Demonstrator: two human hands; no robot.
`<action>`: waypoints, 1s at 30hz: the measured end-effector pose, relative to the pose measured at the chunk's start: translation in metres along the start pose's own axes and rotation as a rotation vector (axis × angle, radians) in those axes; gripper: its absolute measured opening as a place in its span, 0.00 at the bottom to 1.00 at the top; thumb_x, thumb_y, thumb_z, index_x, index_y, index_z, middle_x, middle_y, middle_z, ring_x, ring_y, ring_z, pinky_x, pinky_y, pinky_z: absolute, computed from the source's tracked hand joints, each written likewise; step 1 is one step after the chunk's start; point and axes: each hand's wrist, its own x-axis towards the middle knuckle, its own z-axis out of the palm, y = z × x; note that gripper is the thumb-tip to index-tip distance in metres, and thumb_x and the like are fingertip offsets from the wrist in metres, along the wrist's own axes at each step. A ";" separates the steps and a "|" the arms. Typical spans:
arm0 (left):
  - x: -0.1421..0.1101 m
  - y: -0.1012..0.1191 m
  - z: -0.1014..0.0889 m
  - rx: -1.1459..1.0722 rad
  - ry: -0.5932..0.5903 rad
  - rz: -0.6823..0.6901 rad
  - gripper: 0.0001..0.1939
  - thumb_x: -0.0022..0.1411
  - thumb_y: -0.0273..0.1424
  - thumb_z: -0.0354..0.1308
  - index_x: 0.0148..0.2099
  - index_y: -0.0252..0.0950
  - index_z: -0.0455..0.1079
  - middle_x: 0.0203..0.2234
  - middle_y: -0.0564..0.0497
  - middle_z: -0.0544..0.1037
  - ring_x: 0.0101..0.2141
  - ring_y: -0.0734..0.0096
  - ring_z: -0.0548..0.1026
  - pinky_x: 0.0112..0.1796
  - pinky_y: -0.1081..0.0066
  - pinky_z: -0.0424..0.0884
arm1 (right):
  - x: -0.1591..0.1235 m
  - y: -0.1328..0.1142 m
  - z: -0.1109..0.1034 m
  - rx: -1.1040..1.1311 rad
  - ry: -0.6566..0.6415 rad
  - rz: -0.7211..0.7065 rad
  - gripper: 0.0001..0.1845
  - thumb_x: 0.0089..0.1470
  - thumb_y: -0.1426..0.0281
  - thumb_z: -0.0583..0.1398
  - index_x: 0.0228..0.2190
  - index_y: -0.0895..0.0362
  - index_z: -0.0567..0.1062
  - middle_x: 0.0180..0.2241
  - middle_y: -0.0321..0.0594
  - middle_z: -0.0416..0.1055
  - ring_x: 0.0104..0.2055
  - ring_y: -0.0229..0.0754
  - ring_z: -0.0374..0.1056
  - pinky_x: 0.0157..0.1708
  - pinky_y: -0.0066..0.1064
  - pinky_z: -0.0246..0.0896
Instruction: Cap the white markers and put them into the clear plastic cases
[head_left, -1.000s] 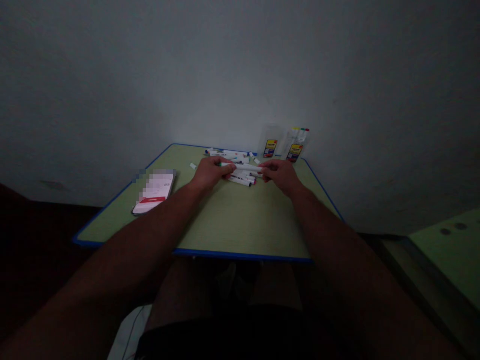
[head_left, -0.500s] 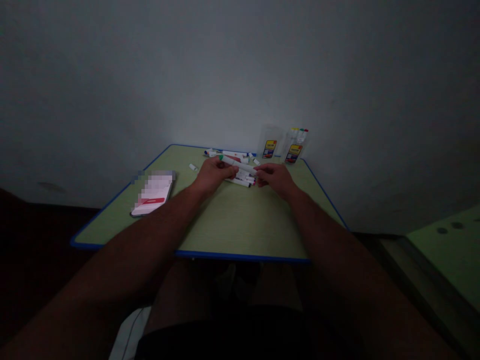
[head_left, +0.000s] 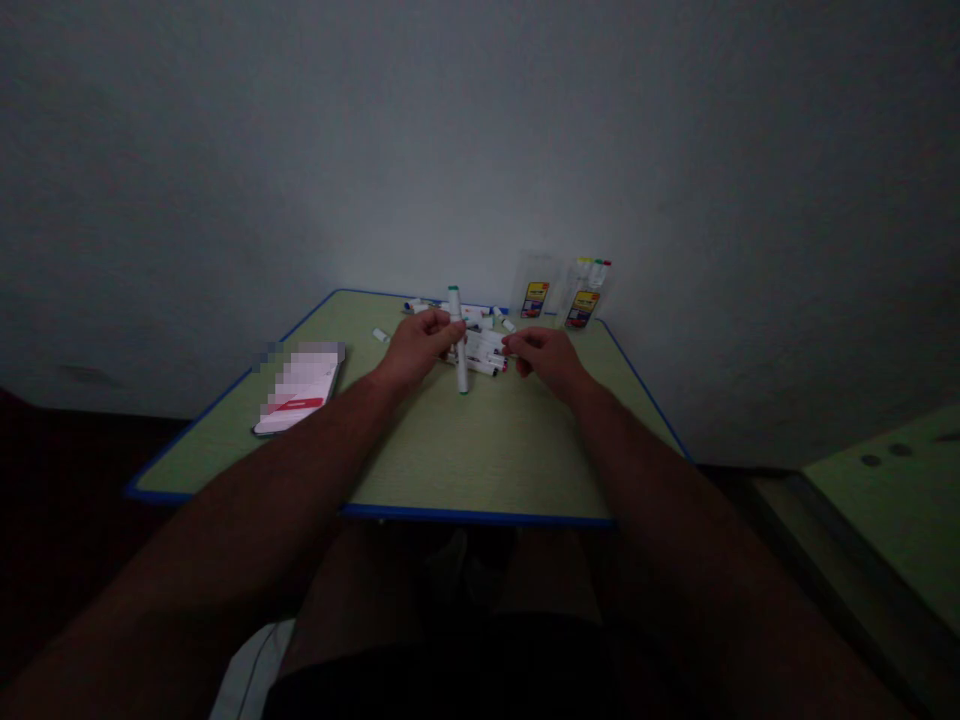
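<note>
My left hand (head_left: 417,346) is closed around a white marker (head_left: 461,370) with green ends. The marker stands nearly upright, its lower end just over the tabletop. My right hand (head_left: 546,352) is a short way to the right, thumb and fingertips pinched together. Whether anything small sits between them is hidden. Between the hands lies a row of white markers (head_left: 486,345), some with dark or red ends, partly covered by my left hand. More markers (head_left: 474,311) lie behind it. Loose white caps rest nearby: one cap (head_left: 381,335) left of my left hand, others behind the row.
A phone (head_left: 304,388) with a lit, blurred screen lies on the left of the blue-edged green table (head_left: 480,460). At the back right stand a clear case (head_left: 534,285) and another clear case (head_left: 583,298) with several markers in it. A wall rises behind.
The marker has turned from lying across between both hands to nearly upright in my left hand. My right hand has let go of its end. The view has shifted slightly.
</note>
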 end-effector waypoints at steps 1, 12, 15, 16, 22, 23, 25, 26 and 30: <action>0.000 0.000 0.000 0.011 -0.018 0.012 0.18 0.49 0.44 0.70 0.31 0.35 0.72 0.24 0.53 0.76 0.25 0.73 0.71 0.28 0.71 0.67 | 0.000 0.000 0.000 0.008 -0.003 -0.005 0.16 0.51 0.58 0.68 0.32 0.59 0.81 0.29 0.43 0.81 0.18 0.31 0.64 0.19 0.24 0.62; 0.000 -0.007 -0.004 0.285 -0.134 0.103 0.14 0.50 0.36 0.71 0.38 0.35 0.82 0.25 0.51 0.78 0.27 0.71 0.71 0.34 0.68 0.67 | -0.002 -0.005 0.000 0.082 -0.043 -0.054 0.21 0.42 0.60 0.72 0.38 0.58 0.82 0.20 0.34 0.74 0.20 0.33 0.65 0.22 0.27 0.64; 0.001 -0.012 -0.004 0.331 -0.138 0.122 0.15 0.48 0.36 0.72 0.39 0.36 0.82 0.24 0.53 0.77 0.26 0.71 0.69 0.32 0.68 0.65 | -0.003 -0.007 0.002 0.136 -0.068 -0.047 0.24 0.38 0.61 0.73 0.38 0.58 0.82 0.22 0.34 0.75 0.20 0.34 0.67 0.22 0.27 0.64; 0.001 -0.013 -0.004 0.345 -0.137 0.131 0.15 0.48 0.37 0.72 0.38 0.36 0.83 0.24 0.53 0.77 0.26 0.71 0.69 0.31 0.68 0.65 | -0.003 -0.007 0.003 0.149 -0.078 -0.050 0.24 0.38 0.62 0.73 0.38 0.58 0.81 0.23 0.34 0.76 0.21 0.34 0.67 0.22 0.27 0.64; -0.001 -0.013 -0.004 0.461 -0.121 0.168 0.15 0.48 0.37 0.73 0.39 0.38 0.82 0.26 0.52 0.77 0.27 0.71 0.69 0.31 0.69 0.64 | -0.003 -0.007 0.005 0.191 -0.104 -0.101 0.17 0.40 0.63 0.73 0.33 0.57 0.80 0.20 0.32 0.73 0.19 0.33 0.65 0.20 0.25 0.61; -0.002 -0.011 -0.003 0.488 -0.118 0.157 0.16 0.48 0.36 0.72 0.40 0.37 0.82 0.27 0.52 0.78 0.28 0.71 0.69 0.32 0.69 0.65 | -0.002 -0.006 0.005 0.196 -0.098 -0.100 0.17 0.40 0.63 0.73 0.33 0.57 0.79 0.19 0.32 0.73 0.18 0.33 0.65 0.19 0.25 0.61; -0.003 -0.008 -0.003 0.537 -0.123 0.134 0.17 0.49 0.34 0.72 0.42 0.37 0.82 0.28 0.52 0.78 0.28 0.71 0.70 0.33 0.68 0.65 | 0.000 -0.004 0.005 0.212 -0.079 -0.089 0.17 0.39 0.63 0.73 0.33 0.56 0.79 0.19 0.31 0.73 0.18 0.33 0.65 0.19 0.26 0.61; -0.003 -0.007 -0.003 0.559 -0.124 0.123 0.17 0.49 0.34 0.71 0.43 0.36 0.82 0.28 0.51 0.79 0.29 0.71 0.70 0.33 0.68 0.66 | 0.001 -0.002 0.004 0.223 -0.067 -0.080 0.18 0.39 0.63 0.73 0.33 0.56 0.79 0.19 0.31 0.74 0.18 0.33 0.65 0.18 0.26 0.61; -0.002 -0.006 -0.007 0.607 -0.109 0.095 0.17 0.50 0.34 0.70 0.44 0.36 0.82 0.32 0.50 0.81 0.31 0.69 0.73 0.36 0.67 0.68 | 0.005 0.004 -0.004 0.288 0.015 -0.033 0.18 0.40 0.64 0.72 0.34 0.55 0.78 0.24 0.33 0.76 0.19 0.33 0.66 0.20 0.26 0.64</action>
